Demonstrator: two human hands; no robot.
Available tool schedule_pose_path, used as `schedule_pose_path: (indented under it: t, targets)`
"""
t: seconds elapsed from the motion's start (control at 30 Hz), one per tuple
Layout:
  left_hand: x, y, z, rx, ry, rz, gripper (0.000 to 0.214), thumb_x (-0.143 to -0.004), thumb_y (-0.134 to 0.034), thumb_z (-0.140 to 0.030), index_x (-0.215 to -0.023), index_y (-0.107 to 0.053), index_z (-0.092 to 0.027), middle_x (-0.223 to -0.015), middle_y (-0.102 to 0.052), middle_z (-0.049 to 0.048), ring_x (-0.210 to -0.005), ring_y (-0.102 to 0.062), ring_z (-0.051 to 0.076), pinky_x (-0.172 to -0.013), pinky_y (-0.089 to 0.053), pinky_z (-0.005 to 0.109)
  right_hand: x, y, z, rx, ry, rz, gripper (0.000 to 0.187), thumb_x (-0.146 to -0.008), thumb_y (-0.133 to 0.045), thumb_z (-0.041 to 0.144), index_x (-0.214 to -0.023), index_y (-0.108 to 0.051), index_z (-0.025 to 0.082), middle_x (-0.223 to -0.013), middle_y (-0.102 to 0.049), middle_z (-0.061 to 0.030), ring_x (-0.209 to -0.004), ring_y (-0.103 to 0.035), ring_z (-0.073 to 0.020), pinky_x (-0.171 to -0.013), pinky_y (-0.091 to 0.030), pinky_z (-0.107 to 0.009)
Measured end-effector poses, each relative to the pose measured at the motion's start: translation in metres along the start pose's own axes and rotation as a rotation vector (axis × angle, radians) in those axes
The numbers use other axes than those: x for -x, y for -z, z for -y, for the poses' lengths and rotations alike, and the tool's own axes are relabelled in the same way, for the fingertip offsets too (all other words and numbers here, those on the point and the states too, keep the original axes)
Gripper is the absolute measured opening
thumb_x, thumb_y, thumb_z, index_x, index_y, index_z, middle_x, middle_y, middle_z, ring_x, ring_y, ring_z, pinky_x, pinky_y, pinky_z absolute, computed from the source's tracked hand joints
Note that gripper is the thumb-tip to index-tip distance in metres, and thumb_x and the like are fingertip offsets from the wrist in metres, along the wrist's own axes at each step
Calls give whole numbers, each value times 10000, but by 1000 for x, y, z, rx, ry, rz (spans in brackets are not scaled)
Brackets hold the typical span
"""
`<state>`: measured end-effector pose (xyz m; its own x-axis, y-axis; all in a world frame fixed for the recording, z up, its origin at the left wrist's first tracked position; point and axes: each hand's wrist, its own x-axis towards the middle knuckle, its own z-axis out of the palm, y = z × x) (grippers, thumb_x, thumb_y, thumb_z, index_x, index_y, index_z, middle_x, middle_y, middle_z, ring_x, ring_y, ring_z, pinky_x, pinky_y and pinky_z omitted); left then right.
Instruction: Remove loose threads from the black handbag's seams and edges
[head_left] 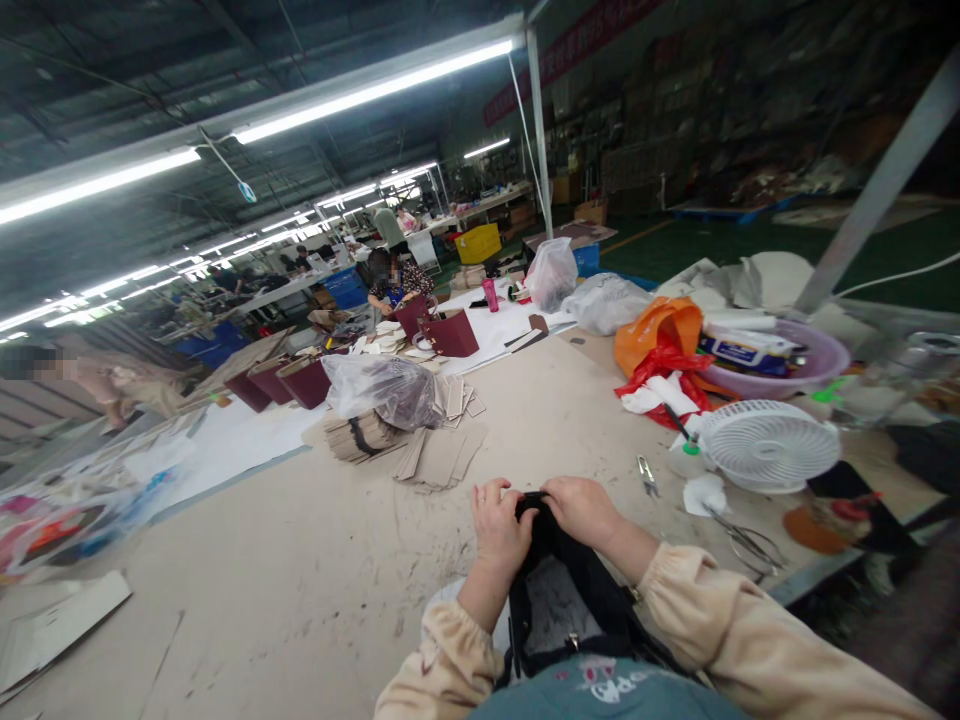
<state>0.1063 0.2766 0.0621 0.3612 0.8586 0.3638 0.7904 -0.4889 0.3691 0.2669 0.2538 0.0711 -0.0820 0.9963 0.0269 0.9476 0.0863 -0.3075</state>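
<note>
Black piece [579,565] | left hand [498,525] curled | right hand [583,510] back-up | both grips pinching its far end

Sleeves: loose, pale beige soft-cloth sleeves [757,630] on both arms, creased along their length
Cuffs: gathered beige cloth cuffs [454,625], puckered into short frills
Front: a muted teal-green cloth garment [517,705]
Print: rounded white lettering [615,688], too partial to read, with small pinkish-red marks [598,667] near it
Hands: left hand [499,530] and right hand [581,512], both ungloved
</note>
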Motion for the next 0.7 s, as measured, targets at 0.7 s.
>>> schedule_pose_path:
  t: [0.7]
  targets:
    - [-9,7,4,13,-170,152,159,-708,-657,-197,-861,-630,-230,-1011,-544,42,-1031,-483,216,-1065,-181,547,3,1,-3,-36,-5,-7,240,-867,-408,232,-933,-639,228,-906,-684,-37,-870,-617,-163,-743,-414,-238]
